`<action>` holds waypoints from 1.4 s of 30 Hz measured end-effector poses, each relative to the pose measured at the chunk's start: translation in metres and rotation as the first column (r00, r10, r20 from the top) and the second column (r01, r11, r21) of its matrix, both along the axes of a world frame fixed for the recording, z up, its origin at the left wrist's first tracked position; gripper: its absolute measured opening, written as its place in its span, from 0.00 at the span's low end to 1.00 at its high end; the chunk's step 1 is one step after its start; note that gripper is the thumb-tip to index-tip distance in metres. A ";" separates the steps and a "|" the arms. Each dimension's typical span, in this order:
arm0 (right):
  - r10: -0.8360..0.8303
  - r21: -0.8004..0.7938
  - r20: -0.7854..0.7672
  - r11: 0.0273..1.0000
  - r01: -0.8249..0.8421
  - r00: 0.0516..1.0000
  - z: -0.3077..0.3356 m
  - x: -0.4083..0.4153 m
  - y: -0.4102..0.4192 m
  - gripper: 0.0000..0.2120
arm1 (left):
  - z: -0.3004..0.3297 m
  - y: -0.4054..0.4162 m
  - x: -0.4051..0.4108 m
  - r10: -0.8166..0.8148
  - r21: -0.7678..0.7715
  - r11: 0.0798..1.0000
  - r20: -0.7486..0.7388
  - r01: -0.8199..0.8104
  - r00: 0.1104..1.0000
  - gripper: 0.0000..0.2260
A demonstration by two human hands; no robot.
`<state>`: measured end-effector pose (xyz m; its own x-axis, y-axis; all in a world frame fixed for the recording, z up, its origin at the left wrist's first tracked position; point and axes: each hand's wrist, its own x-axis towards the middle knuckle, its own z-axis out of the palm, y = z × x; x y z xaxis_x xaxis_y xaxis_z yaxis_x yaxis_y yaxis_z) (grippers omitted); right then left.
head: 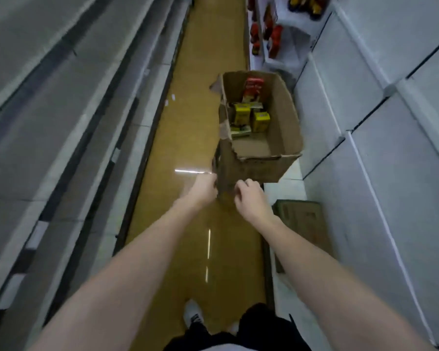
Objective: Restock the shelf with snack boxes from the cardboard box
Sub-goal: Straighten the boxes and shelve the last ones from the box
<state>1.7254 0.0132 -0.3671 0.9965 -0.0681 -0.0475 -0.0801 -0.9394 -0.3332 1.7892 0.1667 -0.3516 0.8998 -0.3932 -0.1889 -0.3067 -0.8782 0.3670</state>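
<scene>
Both hands, our left hand (205,186) and right hand (249,196), grip the near corner of the open brown cardboard box (276,117) on the aisle floor; yellow and red snack boxes (242,114) remain inside, and the white shelf (365,102) beside it looks largely unstocked.

Your count — one open cardboard box (261,117), one flattened carton (302,224) on floor; inside box, one red snack box (253,88), two yellow ones (241,113) clear — rest blurred.
</scene>
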 end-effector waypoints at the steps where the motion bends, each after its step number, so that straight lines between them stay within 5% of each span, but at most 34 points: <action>1: -0.019 0.003 0.005 1.000 0.019 1.000 -0.001 0.011 -0.009 0.10 | 0.002 -0.007 0.013 -0.007 -0.010 1.000 -0.001 0.007 1.000 0.05; 10: -0.121 0.044 0.039 0.992 0.119 0.992 -0.011 0.151 -0.101 0.10 | 0.002 -0.095 0.164 -0.142 0.041 0.989 0.044 0.141 0.989 0.04; 25: -0.236 0.103 -0.164 0.962 0.254 0.958 -0.041 0.349 -0.207 0.14 | -0.015 -0.211 0.386 -0.172 0.100 0.980 -0.016 0.173 0.985 0.08; 42: -0.419 -0.012 -0.421 0.890 0.457 0.804 -0.139 0.575 -0.237 0.22 | -0.164 -0.287 0.622 -0.327 0.196 0.898 -0.303 0.395 0.895 0.25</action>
